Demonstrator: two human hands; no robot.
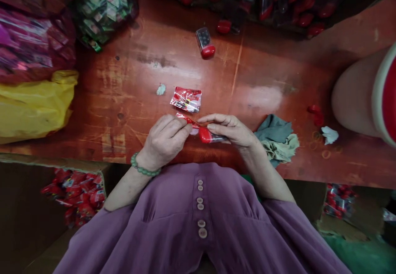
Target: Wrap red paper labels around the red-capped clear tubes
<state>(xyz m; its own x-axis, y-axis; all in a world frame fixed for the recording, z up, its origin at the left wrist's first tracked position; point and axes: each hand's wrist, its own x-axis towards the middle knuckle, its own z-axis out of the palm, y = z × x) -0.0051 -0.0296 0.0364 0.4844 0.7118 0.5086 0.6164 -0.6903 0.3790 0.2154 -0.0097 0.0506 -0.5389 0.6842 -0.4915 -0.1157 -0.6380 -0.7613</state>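
My left hand (167,138), with a green bead bracelet at its wrist, pinches a red printed wrapper (186,120). From the right, my right hand (230,129) holds a small clear container with a red cap (206,135), the cap pointing left toward the wrapper. The wrapper's right end touches or nearly touches the fingers of my right hand; exactly how it meets the container is hidden. Just beyond my hands a red printed packet (186,99) lies flat on the table. Farther off lies another red-capped clear container (205,43).
Bags of small packets (105,10) and a yellow bag (35,105) line the left. More red-capped containers (297,2) are piled at the back. On the right are grey-green cloths (276,138), rubber bands (326,154) and a bucket (355,90). A box below holds red packets (80,193).
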